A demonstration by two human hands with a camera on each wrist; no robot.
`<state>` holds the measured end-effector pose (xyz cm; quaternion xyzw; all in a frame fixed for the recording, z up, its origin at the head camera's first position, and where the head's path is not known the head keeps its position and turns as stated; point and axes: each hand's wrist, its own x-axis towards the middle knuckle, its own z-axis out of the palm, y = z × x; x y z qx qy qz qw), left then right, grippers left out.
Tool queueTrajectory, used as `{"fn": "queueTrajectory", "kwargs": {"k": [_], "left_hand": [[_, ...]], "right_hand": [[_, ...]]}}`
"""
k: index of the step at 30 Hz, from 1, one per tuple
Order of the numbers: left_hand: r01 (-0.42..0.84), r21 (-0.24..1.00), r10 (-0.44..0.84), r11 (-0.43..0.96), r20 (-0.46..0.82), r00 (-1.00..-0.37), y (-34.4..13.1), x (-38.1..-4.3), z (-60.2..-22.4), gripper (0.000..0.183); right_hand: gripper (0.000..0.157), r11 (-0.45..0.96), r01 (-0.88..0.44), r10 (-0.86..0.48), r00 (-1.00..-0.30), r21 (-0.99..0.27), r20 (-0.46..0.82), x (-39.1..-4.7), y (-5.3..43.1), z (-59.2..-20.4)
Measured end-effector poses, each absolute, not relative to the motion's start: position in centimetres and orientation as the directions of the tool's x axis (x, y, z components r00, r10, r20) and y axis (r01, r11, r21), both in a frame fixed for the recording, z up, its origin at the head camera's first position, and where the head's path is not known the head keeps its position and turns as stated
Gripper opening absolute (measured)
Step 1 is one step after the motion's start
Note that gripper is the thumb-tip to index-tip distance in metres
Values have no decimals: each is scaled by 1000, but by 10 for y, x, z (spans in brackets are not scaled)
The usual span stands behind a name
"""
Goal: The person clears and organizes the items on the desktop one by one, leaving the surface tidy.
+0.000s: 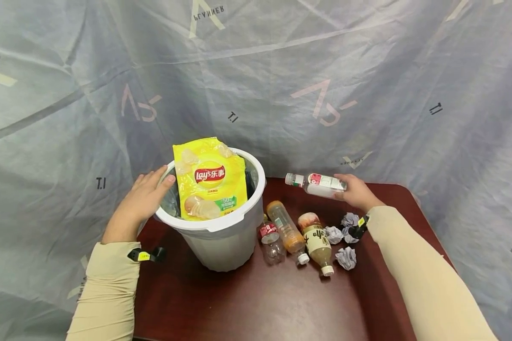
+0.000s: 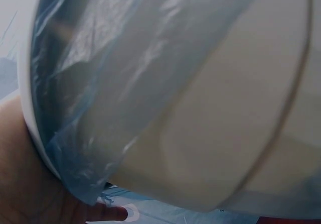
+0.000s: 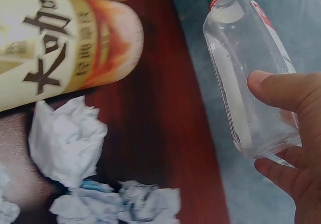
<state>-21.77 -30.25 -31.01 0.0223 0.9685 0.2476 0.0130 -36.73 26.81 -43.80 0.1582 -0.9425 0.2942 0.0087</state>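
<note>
My right hand (image 1: pixel 356 192) grips a clear plastic bottle (image 3: pixel 251 78) with a red, white and green label by its base end. In the head view the bottle is held nearly level above the table's far edge, its cap pointing left. My left hand (image 1: pixel 141 203) rests at the left rim of a white trash bin (image 1: pixel 224 246), fingers fairly straight. A clear bluish liner (image 2: pixel 115 78) hangs over the bin's side in the left wrist view. A yellow Lay's chip bag (image 1: pixel 211 182) stands up out of the bin's mouth and hides most of its inside.
Right of the bin lie a red-labelled bottle (image 1: pixel 273 241), an orange-tinted bottle (image 1: pixel 287 227) and a cream-labelled bottle (image 1: pixel 317 244). Several crumpled paper balls (image 1: pixel 345 258) lie beside them on the dark red table (image 1: pixel 281 308). A grey sheet (image 1: pixel 256 85) hangs behind.
</note>
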Motion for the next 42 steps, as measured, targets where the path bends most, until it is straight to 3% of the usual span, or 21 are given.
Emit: {"fn": "queueTrajectory", "kwargs": {"k": [25,42], "left_hand": [[39,481,46,876,-2,-999,-302,-217,-311,83],[33,477,34,878,7,-999,-300,-218,-311,84]], "right_hand": [[75,797,-367,-329,-930,-479,165,-371,223,-302],[74,716,-507,-454,-860,-480,231,-368,146,-252]]}}
